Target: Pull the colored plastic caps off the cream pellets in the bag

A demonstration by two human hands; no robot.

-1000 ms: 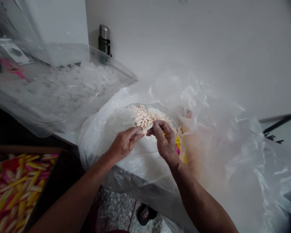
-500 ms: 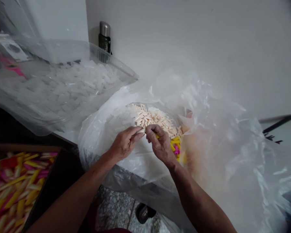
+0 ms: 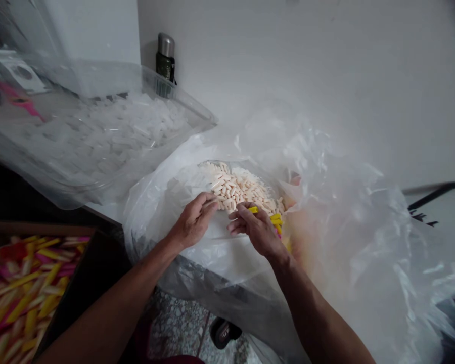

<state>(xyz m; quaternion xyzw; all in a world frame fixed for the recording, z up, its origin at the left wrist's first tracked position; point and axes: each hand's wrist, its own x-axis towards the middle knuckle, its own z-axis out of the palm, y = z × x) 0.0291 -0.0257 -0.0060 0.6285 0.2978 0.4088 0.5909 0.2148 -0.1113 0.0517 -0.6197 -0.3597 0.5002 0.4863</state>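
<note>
A large clear plastic bag (image 3: pixel 326 202) lies open in front of me with a heap of small cream-white sticks (image 3: pixel 242 189) inside. My left hand (image 3: pixel 193 222) rests on the bag's near fold, fingertips curled at the edge of the heap; what they pinch is hidden. My right hand (image 3: pixel 256 227) is beside it, fingers closed round a yellow stick (image 3: pixel 253 210). More yellow and pink sticks (image 3: pixel 276 221) lie just right of that hand.
A clear plastic tub (image 3: pixel 98 126) of pale translucent pieces sits at the upper left, with a steel flask (image 3: pixel 165 58) behind it against the white wall. A dark box of yellow and pink sticks (image 3: pixel 18 293) is at the lower left. Speckled floor shows below.
The hands were joined over a white stick at the heap's edge. They have drawn slightly apart and lower, and the yellow stick now shows in my right hand.
</note>
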